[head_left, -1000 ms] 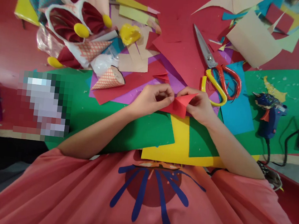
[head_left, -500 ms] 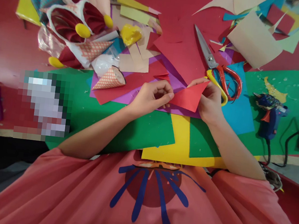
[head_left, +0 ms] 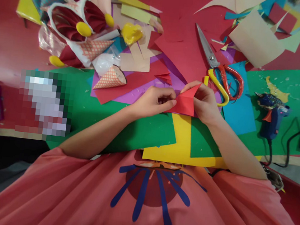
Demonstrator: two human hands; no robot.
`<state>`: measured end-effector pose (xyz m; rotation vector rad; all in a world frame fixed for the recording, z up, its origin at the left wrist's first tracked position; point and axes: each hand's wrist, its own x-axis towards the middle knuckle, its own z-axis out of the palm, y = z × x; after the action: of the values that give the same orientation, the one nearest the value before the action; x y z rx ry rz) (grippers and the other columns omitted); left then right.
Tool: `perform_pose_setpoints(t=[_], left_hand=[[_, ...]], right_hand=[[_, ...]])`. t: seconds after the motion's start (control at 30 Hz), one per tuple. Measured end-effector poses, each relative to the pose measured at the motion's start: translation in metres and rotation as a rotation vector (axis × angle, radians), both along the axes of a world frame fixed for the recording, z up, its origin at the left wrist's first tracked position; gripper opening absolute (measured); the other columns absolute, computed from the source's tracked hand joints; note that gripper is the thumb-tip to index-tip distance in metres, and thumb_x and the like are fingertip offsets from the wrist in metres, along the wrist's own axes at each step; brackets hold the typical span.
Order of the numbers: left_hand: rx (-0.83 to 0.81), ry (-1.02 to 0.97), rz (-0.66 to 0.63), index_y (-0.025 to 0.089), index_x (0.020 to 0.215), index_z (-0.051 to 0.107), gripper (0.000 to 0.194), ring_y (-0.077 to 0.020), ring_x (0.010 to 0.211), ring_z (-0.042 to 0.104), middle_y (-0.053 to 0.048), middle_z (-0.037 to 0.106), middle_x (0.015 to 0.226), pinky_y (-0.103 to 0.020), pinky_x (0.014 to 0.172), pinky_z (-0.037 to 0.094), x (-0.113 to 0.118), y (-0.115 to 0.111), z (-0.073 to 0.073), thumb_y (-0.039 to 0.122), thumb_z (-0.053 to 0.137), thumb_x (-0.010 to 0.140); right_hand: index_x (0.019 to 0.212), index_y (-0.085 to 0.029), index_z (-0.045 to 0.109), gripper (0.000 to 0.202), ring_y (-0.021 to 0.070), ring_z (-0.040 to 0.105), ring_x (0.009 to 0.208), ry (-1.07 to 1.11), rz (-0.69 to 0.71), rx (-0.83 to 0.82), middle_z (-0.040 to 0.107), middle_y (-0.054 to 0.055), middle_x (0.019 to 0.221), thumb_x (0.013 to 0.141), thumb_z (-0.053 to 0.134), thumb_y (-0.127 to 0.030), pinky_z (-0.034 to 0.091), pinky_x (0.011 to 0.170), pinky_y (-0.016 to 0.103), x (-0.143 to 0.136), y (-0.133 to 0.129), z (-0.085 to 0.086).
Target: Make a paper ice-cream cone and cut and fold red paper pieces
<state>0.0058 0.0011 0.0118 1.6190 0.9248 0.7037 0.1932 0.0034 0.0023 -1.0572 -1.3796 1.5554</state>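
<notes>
Between my hands is a small piece of red paper with a crease across it and its right side standing up. My left hand pinches its left edge between thumb and fingers. My right hand grips the right side, with some fingers hidden behind the paper. Just beyond lie a purple sheet and small folded red paper pieces. Scissors with red and yellow handles rest beyond my right hand, blades apart.
A blue glue gun with a cord lies on green paper at the right. Decorated paper cones and red fan-folded pieces crowd the left. Paper scraps are strewn at the back. A blurred-out object sits left.
My right hand has moved left toward my left hand. The red paper now shows a crease and a raised side, where it was flatter before.
</notes>
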Motion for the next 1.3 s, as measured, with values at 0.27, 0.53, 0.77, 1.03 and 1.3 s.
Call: perform_pose_setpoints(t=[0.27,0.53,0.77,1.03,1.3], left_hand=[[-0.085,-0.073,0.122,0.018,0.063,0.046,0.019,-0.0046,0.045,0.033,0.006,0.040,0.054,-0.020,0.041,0.025,0.002,-0.001,-0.004,0.029,0.057,0.076],[-0.058,-0.062,0.096,0.017,0.065,0.050,0.021,-0.0039,0.045,0.036,0.006,0.043,0.053,-0.019,0.043,0.027,0.001,-0.001,-0.010,0.030,0.059,0.079],[-0.038,-0.040,0.088,0.017,0.069,0.054,0.025,-0.0049,0.047,0.041,0.004,0.049,0.057,-0.018,0.043,0.030,0.001,0.000,-0.013,0.037,0.059,0.082],[-0.055,-0.258,0.114,0.021,0.103,0.059,0.052,-0.0115,0.064,0.062,0.000,0.062,0.074,-0.025,0.059,0.051,-0.001,-0.002,-0.020,0.068,0.047,0.084],[0.120,-0.173,0.162,0.020,0.105,0.061,0.024,-0.0148,0.082,0.069,-0.003,0.067,0.095,-0.025,0.063,0.058,0.004,0.003,-0.026,0.030,0.062,0.083]], right_hand=[[0.086,-0.022,0.062,0.034,0.0146,0.065,0.082,0.077,0.044,-0.096,0.067,-0.001,0.084,0.072,0.074,-0.050,0.056,0.077,0.031,-0.003,0.000,-0.006],[0.081,-0.019,0.061,0.031,0.0107,0.059,0.074,-0.023,0.048,-0.056,0.062,-0.003,0.080,0.072,0.075,-0.045,0.050,0.066,0.024,-0.005,-0.002,0.001],[0.080,-0.019,0.061,0.022,0.0084,0.054,0.070,-0.043,0.001,0.013,0.059,-0.005,0.075,0.073,0.075,-0.034,0.046,0.064,0.022,-0.006,-0.001,-0.001],[0.083,-0.021,0.059,0.016,0.0109,0.057,0.073,-0.066,-0.189,0.110,0.061,-0.004,0.078,0.074,0.071,-0.027,0.051,0.071,0.028,-0.005,0.002,-0.010],[0.090,-0.024,0.060,0.017,0.0117,0.061,0.076,-0.119,-0.119,0.185,0.063,-0.004,0.081,0.078,0.070,-0.029,0.056,0.078,0.031,-0.006,0.003,-0.010]])
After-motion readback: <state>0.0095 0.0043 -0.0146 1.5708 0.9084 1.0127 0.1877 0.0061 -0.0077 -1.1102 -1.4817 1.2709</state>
